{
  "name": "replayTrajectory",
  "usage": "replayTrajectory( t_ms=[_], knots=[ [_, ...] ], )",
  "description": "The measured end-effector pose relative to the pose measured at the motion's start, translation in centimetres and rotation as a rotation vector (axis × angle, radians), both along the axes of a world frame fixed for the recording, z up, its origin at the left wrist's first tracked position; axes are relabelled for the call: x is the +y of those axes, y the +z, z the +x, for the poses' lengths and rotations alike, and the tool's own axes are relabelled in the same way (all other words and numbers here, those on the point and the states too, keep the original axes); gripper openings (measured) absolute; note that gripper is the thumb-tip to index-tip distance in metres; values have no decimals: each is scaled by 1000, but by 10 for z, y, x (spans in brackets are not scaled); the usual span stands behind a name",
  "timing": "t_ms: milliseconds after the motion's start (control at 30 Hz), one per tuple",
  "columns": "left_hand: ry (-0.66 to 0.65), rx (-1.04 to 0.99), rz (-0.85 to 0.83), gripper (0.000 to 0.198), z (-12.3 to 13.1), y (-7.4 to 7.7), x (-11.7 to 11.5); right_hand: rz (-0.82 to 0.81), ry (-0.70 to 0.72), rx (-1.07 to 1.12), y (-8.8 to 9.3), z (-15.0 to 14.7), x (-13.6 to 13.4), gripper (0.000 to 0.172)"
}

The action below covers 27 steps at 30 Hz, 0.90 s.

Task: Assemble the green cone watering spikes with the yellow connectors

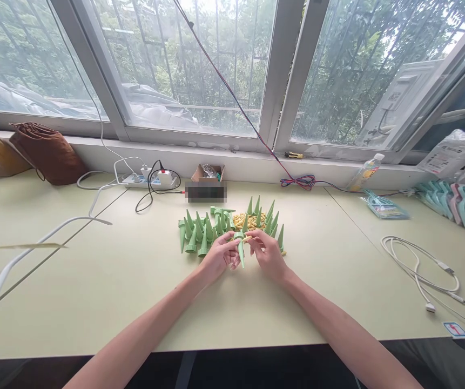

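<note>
My left hand (221,253) is closed round the wide capped end of a green plastic spike (241,254), whose tip points down toward me. My right hand (268,252) pinches a small yellow piece (248,237) against the side of that cap; its exact shape is too small to make out. Behind my left hand stand several more green spikes (191,240), most upright on their caps, a few lying over. A heap of small yellow pieces (245,220) lies just past my hands, with another group of upright green spikes (273,219) at its right.
At the back are a power strip (151,181), a small cardboard box (208,173) and a bundled cable (298,182). White cables (418,267), a plastic bottle (365,172) and a row of pastel items (455,202) lie right. A brown pouch (48,153) sits back left.
</note>
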<state>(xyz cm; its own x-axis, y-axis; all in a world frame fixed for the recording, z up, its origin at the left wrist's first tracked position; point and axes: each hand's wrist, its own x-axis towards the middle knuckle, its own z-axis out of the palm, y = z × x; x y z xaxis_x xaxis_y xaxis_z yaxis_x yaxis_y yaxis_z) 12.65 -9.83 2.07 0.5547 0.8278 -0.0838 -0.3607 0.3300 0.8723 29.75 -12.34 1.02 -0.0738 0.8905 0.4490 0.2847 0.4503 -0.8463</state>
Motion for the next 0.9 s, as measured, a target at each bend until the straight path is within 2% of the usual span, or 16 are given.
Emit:
replayTrajectory(
  t_ms=[167, 300, 433, 600, 800, 900],
  knots=[
    [-20, 15, -30, 36, 0, 2, -2, -12, 25, 0, -3, 2, 2, 22],
    [-22, 55, 16, 39, -2, 0, -2, -19, 32, -16, -3, 3, 3, 23],
    [-7, 146, 157, 38, -2, -2, -1, -45, 10, -50, -4, 4, 3, 26],
    [74, 302, 368, 36, -1, -4, -5, -60, -18, -88, -4, 4, 3, 31],
    [216, 485, 693, 23, -3, -11, -8, -76, -10, -94, 0, 5, 1, 36],
    [277, 544, 773, 19, -3, -11, -9, -91, 1, -90, 2, 5, 0, 37]
  ],
)
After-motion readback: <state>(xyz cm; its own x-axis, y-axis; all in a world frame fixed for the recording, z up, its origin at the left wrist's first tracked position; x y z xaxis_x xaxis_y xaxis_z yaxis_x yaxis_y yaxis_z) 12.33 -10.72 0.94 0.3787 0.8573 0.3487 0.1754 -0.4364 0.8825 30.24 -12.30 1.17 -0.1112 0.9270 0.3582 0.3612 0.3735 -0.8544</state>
